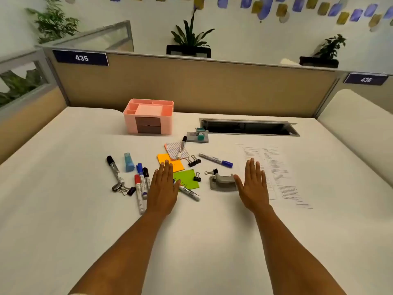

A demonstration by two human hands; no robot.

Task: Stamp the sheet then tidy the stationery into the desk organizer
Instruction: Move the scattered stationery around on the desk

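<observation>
White tabletop inside a partitioned cubicle: markers, clips and notes are lying before the organizer, both hands hovering flat, open, holding nothing.

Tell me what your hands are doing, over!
Left hand and right hand flat, open, holding nothing. Printed sheet unstamped; stamp untouched. Pink organizer waiting; markers and clips scattered.

I saw a smooth pink plastic organizer on a matt white desk. The printed sheet looked like thin paper. The marker looked shiny plastic, the binder clips' handles shiny metal.
</observation>
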